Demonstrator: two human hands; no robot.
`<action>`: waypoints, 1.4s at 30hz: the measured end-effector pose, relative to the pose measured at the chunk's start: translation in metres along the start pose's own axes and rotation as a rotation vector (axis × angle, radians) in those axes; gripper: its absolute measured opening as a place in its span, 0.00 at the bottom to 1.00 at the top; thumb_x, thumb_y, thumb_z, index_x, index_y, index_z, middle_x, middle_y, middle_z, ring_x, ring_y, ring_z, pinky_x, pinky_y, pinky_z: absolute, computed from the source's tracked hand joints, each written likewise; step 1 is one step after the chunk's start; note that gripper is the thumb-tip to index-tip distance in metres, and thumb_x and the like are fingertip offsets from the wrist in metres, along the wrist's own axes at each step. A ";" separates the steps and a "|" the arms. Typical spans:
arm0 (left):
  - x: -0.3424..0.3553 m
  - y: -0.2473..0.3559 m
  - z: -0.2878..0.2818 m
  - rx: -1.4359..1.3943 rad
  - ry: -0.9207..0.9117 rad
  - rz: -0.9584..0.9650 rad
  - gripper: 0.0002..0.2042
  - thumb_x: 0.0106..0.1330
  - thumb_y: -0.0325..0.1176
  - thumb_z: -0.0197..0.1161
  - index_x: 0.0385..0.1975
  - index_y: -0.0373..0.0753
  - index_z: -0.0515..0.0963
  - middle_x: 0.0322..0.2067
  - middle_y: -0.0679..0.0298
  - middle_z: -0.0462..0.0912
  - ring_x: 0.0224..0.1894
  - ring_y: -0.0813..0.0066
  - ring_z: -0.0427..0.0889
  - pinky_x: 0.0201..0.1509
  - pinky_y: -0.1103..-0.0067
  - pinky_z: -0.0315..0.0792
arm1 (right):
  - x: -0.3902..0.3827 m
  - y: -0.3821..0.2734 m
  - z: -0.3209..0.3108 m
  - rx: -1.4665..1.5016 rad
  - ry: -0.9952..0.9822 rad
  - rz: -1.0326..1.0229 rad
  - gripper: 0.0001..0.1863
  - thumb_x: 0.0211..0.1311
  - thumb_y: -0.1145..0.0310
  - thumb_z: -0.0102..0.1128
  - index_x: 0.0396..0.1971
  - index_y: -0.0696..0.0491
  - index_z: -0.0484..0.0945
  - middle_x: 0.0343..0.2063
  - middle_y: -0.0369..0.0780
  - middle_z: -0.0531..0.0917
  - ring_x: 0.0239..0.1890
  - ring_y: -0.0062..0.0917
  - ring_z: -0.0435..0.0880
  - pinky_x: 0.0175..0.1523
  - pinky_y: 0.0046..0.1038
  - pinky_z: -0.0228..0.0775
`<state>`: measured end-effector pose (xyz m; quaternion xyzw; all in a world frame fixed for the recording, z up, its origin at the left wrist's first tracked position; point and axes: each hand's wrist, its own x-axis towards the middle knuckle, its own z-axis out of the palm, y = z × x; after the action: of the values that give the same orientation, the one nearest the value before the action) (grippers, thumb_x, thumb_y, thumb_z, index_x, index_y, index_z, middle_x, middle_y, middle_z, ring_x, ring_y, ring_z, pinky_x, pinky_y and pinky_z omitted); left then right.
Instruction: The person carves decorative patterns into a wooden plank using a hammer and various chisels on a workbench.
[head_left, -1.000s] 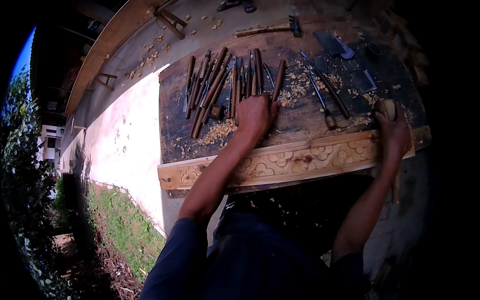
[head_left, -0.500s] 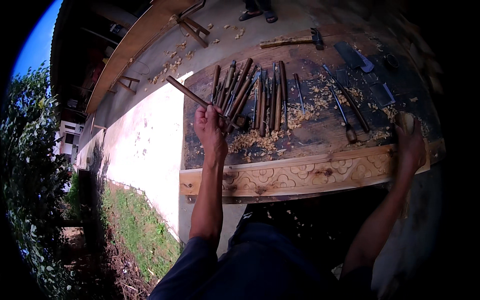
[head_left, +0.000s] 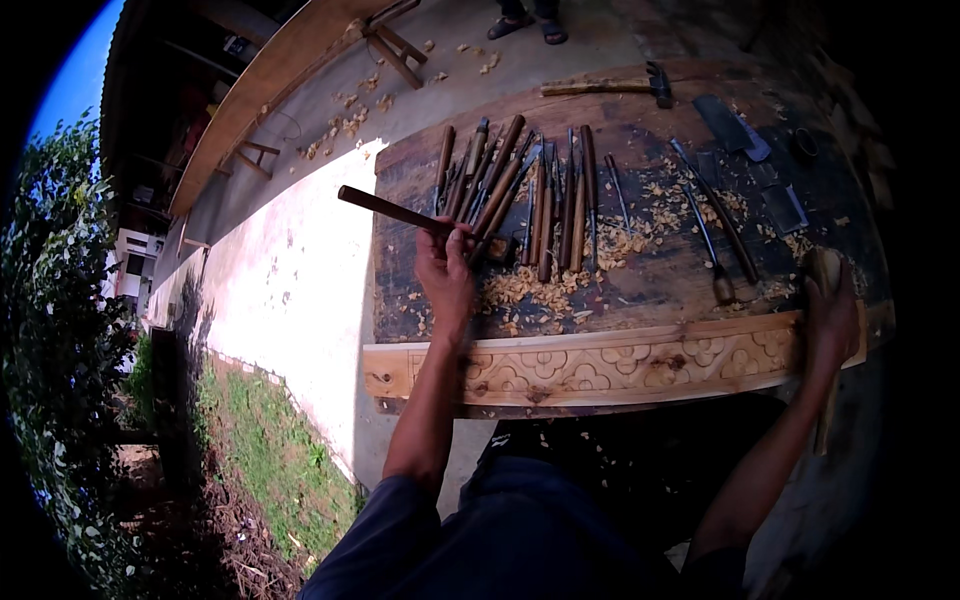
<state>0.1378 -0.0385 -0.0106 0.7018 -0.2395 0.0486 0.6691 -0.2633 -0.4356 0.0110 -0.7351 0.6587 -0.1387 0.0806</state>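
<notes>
My left hand [head_left: 446,270] is closed round a carving chisel [head_left: 390,208], whose brown wooden handle sticks out to the left over the table edge. Its blade end is hard to make out against the dark tabletop. My right hand [head_left: 832,318] grips a pale wooden mallet [head_left: 825,268] at the right end of the carved board; a stick-like part shows below the wrist. The long light board [head_left: 600,365] lies along the table's near edge, with a row of petal patterns cut into it.
Several wood-handled chisels [head_left: 548,215] lie in a row on the dark table [head_left: 640,290] among wood shavings [head_left: 530,290]. Two more chisels [head_left: 715,240], a hammer [head_left: 600,87] and flat stones [head_left: 722,122] lie farther right and back. A person's feet [head_left: 527,27] stand beyond.
The chisel in my left hand has tilted closer to level, and that hand has shifted slightly right and down. My right hand stays on the mallet. The whole view has shifted slightly.
</notes>
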 end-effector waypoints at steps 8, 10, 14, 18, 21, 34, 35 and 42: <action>-0.003 0.002 0.004 0.221 -0.045 0.116 0.06 0.85 0.24 0.60 0.56 0.35 0.78 0.43 0.62 0.90 0.41 0.79 0.86 0.49 0.80 0.80 | -0.005 -0.005 0.001 -0.046 0.015 0.029 0.43 0.72 0.49 0.73 0.84 0.33 0.67 0.70 0.44 0.85 0.71 0.44 0.84 0.73 0.46 0.75; -0.008 0.005 0.007 0.340 -0.053 0.149 0.06 0.84 0.24 0.61 0.55 0.35 0.78 0.43 0.61 0.92 0.42 0.77 0.88 0.50 0.78 0.80 | -0.001 0.005 0.004 -0.009 0.031 -0.001 0.43 0.72 0.49 0.73 0.84 0.33 0.67 0.70 0.45 0.85 0.71 0.45 0.84 0.73 0.46 0.75; -0.018 0.011 0.007 0.543 -0.037 0.212 0.07 0.83 0.25 0.63 0.55 0.37 0.80 0.42 0.58 0.94 0.43 0.73 0.91 0.50 0.74 0.81 | 0.002 0.016 0.008 0.036 0.004 -0.050 0.45 0.70 0.52 0.75 0.84 0.36 0.66 0.71 0.46 0.84 0.71 0.45 0.83 0.73 0.44 0.75; -0.018 -0.007 0.012 0.498 -0.012 0.216 0.06 0.82 0.26 0.65 0.54 0.39 0.82 0.42 0.57 0.94 0.42 0.71 0.92 0.49 0.73 0.81 | 0.006 0.032 0.016 0.037 0.048 -0.122 0.49 0.68 0.56 0.77 0.85 0.42 0.62 0.75 0.45 0.80 0.73 0.44 0.82 0.74 0.42 0.74; -0.011 -0.016 0.005 0.469 -0.016 0.169 0.05 0.80 0.28 0.67 0.50 0.38 0.85 0.36 0.54 0.93 0.36 0.64 0.93 0.42 0.70 0.82 | -0.007 0.011 0.002 0.017 0.032 -0.108 0.49 0.66 0.57 0.78 0.84 0.44 0.63 0.76 0.43 0.79 0.73 0.43 0.82 0.73 0.42 0.74; -0.138 0.081 0.050 -0.403 -0.233 -0.338 0.10 0.85 0.24 0.60 0.58 0.36 0.68 0.52 0.41 0.92 0.48 0.65 0.94 0.60 0.70 0.87 | -0.063 -0.039 -0.093 0.939 -0.014 0.060 0.43 0.67 0.52 0.75 0.76 0.60 0.76 0.67 0.54 0.83 0.68 0.39 0.84 0.72 0.39 0.73; -0.151 0.082 0.055 -0.424 -0.229 -0.320 0.10 0.85 0.23 0.59 0.58 0.36 0.67 0.53 0.41 0.92 0.49 0.67 0.93 0.60 0.72 0.86 | -0.056 -0.024 -0.088 1.177 -0.105 0.018 0.40 0.71 0.54 0.72 0.76 0.60 0.75 0.68 0.55 0.82 0.67 0.38 0.84 0.69 0.38 0.77; -0.184 0.087 0.069 -0.346 -0.311 -0.330 0.11 0.84 0.19 0.58 0.56 0.36 0.65 0.54 0.40 0.91 0.55 0.72 0.90 0.61 0.80 0.79 | -0.055 -0.048 -0.070 2.106 -0.684 -0.246 0.38 0.87 0.52 0.54 0.82 0.62 0.58 0.70 0.63 0.76 0.58 0.44 0.90 0.49 0.36 0.95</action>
<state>-0.0765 -0.0538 -0.0087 0.6056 -0.2264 -0.2110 0.7331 -0.2446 -0.3706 0.0864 -0.3594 0.0777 -0.4253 0.8270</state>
